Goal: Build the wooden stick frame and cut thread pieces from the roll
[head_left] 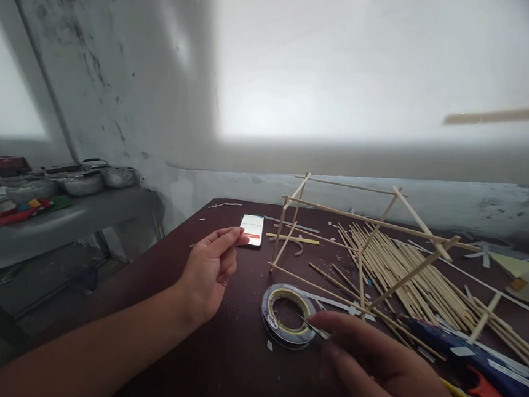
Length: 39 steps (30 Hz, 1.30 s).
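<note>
My left hand point(209, 271) is raised over the dark table, thumb and fingertips pinched together in front of a lit phone point(254, 239). Whatever sits in that pinch, if anything, is too small to make out. At the lower right, my right hand point(374, 369) grips a thin pointed metal tool point(320, 332), whose tip reaches over a roll of tape point(268, 322). Most of the tool is hidden by the fingers. Beyond this hand stands a box-like frame of wooden sticks point(342, 211), its near lower corner close to my fingers.
A heap of loose wooden sticks point(406, 276) covers the table's right side. A blue glue gun point(508, 374) with an orange trigger lies right of my right hand. Paper scraps and strips are scattered about. Metal pots point(85, 184) stand on another table to the left; a wall rises behind.
</note>
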Available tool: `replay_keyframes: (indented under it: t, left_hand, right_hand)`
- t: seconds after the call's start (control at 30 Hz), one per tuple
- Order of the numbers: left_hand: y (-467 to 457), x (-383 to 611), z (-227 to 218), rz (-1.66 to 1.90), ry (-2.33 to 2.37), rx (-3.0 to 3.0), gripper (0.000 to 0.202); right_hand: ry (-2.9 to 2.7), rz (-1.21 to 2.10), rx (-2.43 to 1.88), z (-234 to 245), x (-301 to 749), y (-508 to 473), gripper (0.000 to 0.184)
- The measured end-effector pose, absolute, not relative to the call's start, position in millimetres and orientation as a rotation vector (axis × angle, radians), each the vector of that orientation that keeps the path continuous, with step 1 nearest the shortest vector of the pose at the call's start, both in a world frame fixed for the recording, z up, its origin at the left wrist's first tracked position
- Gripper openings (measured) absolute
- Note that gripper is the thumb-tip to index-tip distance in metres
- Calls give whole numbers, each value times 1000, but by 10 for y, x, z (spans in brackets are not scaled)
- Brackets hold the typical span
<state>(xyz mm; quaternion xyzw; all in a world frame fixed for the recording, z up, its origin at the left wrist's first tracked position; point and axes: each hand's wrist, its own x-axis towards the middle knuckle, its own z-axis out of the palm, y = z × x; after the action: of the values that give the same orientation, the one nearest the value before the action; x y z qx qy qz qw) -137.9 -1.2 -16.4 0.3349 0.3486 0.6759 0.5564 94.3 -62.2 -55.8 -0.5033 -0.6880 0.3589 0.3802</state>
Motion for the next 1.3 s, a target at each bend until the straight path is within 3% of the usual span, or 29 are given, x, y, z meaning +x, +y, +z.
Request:
replay_keyframes:
  t: [0.23,0.6,0.93,1.3]
  left_hand:
    - [-78,-1331,-146,1438,783,861,16]
    - [-615,-1008,-180,997,725,985,23]
    - [-619,-973,-209,949,784,978,38]
    - [-609,-956,-261,900,750,1000,36]
  right_hand:
    - [-1321,1220,-1221,-438,890,-582,22]
    - [-1258,1272,-827,-421,758,-584,21]
    - [-1288,1179,-673,-473,694,-665,50]
    - [-1338,1117,-678,-474,688,-676,49]
